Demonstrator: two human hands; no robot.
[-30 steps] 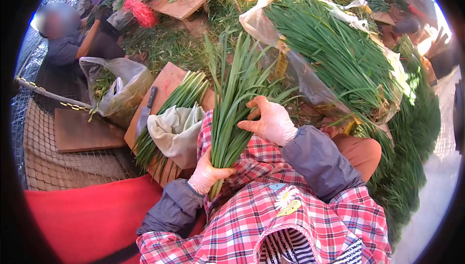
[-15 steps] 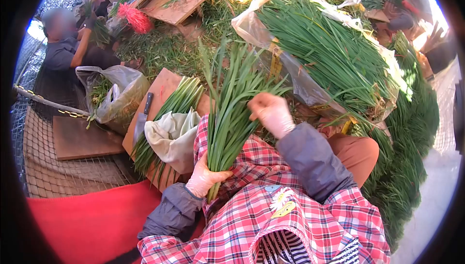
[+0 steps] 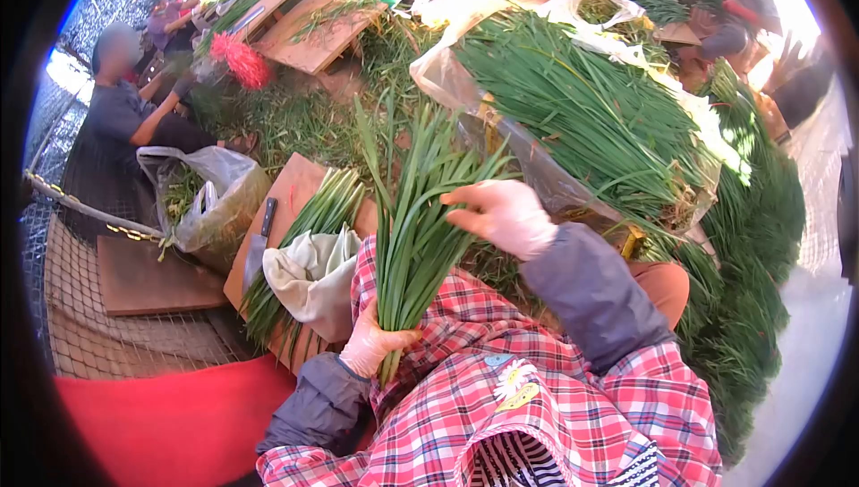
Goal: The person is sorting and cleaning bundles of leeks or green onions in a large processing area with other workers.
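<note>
So the ground (image 3: 286, 125) out beyond both hands was just covered in green leaf scraps. A big heap of long leaves (image 3: 573, 98) lay in open plastic sheeting, past the right grip (image 3: 512, 219) and off to its right. Red cloth (image 3: 179, 424) filled the area left of the left grip (image 3: 369, 347), on the near side. Up and left from that same grip was a wooden board (image 3: 295, 185), with a second bunch (image 3: 327, 210) lying on it.

Main thing was the held bunch (image 3: 410, 250): it stood out of the left grip over the plaid-covered lap, fanning up and away, with its upper right edge at the right grip. I'd call it light overall. The leaves looked springy low down but floppy up top, where several bent over, so probably easy to crease, and maybe a bit slick under those thin gloves. Best place to hold it, imo, was low on the stems where everything came together.

That's where the left grip had it: wrapped snugly round the gathered lower end, thumb across the front, stems poking out below. The right grip was loosely spread, thumb and forefinger slightly apart at the leaf edge; couldn't tell if the tips actually touched a leaf. Slimmest bit: a knife (image 3: 268, 217) on the board, well to the left of both grips.
</note>
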